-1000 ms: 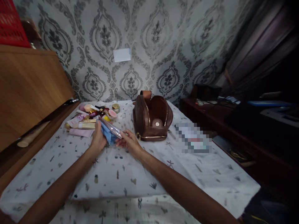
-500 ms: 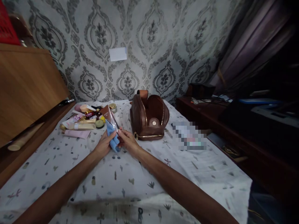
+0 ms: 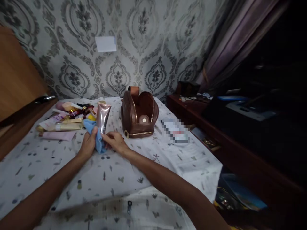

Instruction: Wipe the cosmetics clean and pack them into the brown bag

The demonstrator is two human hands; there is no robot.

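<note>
Above the patterned cloth, my left hand (image 3: 88,144) is closed on a light blue cloth (image 3: 98,140), which lies against the lower left side of a shiny rose-brown cosmetic tube (image 3: 103,115). The fingers of my right hand (image 3: 115,141) pinch the tube's lower end. The tube stands nearly upright with its flat crimped end on top. Behind and to the right of my hands sits a brown leather bag (image 3: 139,115), its zipped top gaping. A heap of cosmetics lies at the left, with a pink tube (image 3: 59,136) nearest to me.
A pale tube (image 3: 68,127) lies in the heap. Right of the bag is a pixelated flat object (image 3: 175,130). A wooden cabinet (image 3: 20,76) borders the left side, and a dark red desk (image 3: 177,105) the right. Patterned wallpaper rises behind, bearing a white card (image 3: 106,44).
The tube has turned from leaning left to nearly upright, and its shiny side now faces me. Both hands still grip tube and cloth. The whole view has shifted, moving the scene leftward.
</note>
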